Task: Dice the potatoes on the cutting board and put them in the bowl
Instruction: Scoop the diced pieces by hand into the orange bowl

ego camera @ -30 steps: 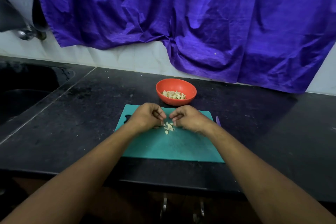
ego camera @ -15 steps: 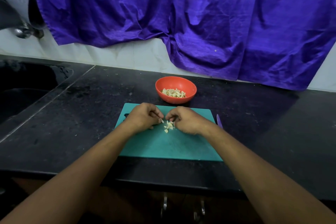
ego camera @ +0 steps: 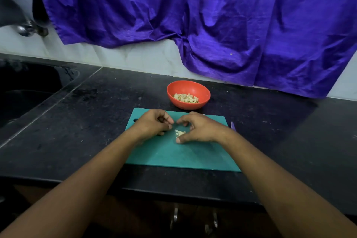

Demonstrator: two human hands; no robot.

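**Desk:** Where does the job stand at the counter?

**Photographer:** Late, by my reading. Both forearms reach over the teal cutting board. No whole potato shows on it, only a small heap of potato cubes near its middle. What's left appears to be lifting this last heap across.

**Desk:** And the hands?

**Photographer:** The right hand arches over the heap, thumb down on the board at its near side and forefinger curved round its far side, so the cubes sit inside that ring. The left hand lies just beside them with its fingers curled in. I cannot tell whether it pinches a piece. Neither holds the knife, whose purple tip shows just off the board's right edge.

**Desk:** How do the cubes look?

**Photographer:** Pale yellow-white, small and roughly even, loosely piled.

**Desk:** And beyond?

**Photographer:** The orange bowl stands just past the board's far edge, its floor covered by diced potato of the same cut. It has plenty of room left. A purple curtain hangs behind.
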